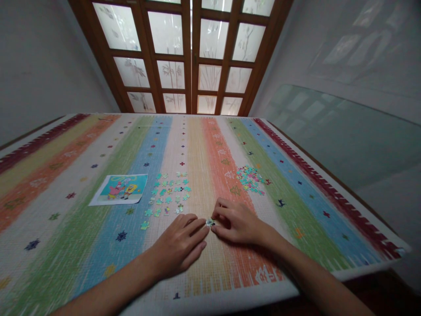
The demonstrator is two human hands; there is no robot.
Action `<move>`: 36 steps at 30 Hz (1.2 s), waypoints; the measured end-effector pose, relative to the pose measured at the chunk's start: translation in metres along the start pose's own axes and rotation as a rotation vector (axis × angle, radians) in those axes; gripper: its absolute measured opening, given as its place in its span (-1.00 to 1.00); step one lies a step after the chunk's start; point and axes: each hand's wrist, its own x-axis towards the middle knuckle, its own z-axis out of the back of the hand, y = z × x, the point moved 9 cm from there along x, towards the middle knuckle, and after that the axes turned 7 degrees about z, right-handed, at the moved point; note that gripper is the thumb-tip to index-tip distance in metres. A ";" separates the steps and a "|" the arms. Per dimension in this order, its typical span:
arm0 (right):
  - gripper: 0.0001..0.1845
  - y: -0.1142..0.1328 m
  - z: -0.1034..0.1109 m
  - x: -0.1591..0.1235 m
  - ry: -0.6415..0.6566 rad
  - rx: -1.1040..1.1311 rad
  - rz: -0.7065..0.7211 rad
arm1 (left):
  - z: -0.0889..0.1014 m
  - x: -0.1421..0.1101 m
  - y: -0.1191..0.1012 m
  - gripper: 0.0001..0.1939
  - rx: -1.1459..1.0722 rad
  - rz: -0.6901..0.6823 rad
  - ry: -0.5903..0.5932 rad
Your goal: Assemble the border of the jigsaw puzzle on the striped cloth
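Note:
My right hand pinches a small cluster of jigsaw puzzle pieces between thumb and fingers on the yellow stripe of the cloth. From the other side, my left hand meets the same pieces with its fingertips, its fingers held close together. The cluster is pale with dark marks, and fingertips partly cover it. Just beyond my left hand lie several loose, mostly turquoise puzzle pieces, laid out in rough rows. A heap of mixed puzzle pieces, turquoise, pink and yellow, sits past my right hand.
A printed cartoon picture lies flat left of the laid-out pieces. The striped tablecloth covers the table, whose near edge runs below my forearms. Behind stand wooden doors with glass panes; a glass panel leans along the right wall.

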 end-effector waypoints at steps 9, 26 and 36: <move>-0.90 0.001 0.001 0.000 0.000 -0.075 0.003 | 0.000 -0.001 0.000 -0.71 0.017 0.000 -0.017; -0.88 0.002 0.002 0.001 0.003 -0.108 0.033 | -0.010 -0.005 -0.004 -0.63 0.118 -0.048 0.018; -0.91 -0.002 0.000 0.001 0.004 -0.114 0.031 | -0.013 -0.005 -0.005 -0.58 0.167 -0.062 0.033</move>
